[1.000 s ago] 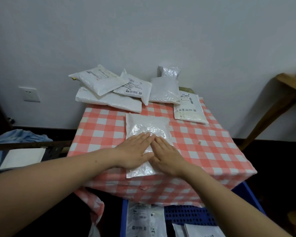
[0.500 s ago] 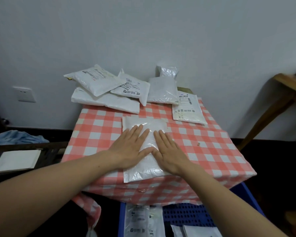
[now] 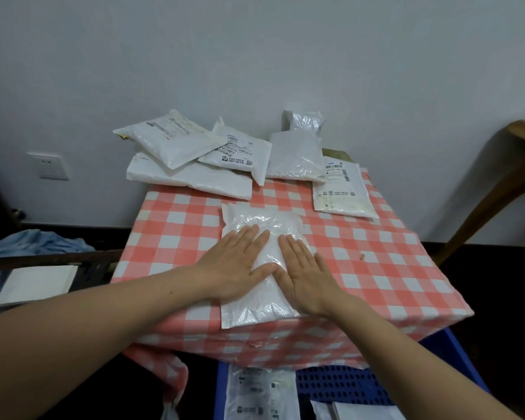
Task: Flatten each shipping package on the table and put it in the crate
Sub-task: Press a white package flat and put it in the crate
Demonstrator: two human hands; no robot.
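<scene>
Where the white package (image 3: 262, 221) lies at the near edge of the checked table (image 3: 176, 231), you press it with your left hand (image 3: 237, 265) and right hand (image 3: 308, 274), fingers straight and flat. Other packages (image 3: 341, 189) crowd the far edge, their barcoded labels too blurred to read. A blue crate (image 3: 340, 386) sits below.

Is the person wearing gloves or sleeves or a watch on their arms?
No. The left hand and right hand are both bare: no gloves, and no rings that I can see. The left forearm and right forearm are bare too, with no sleeve, watch or bracelet in view.
</scene>
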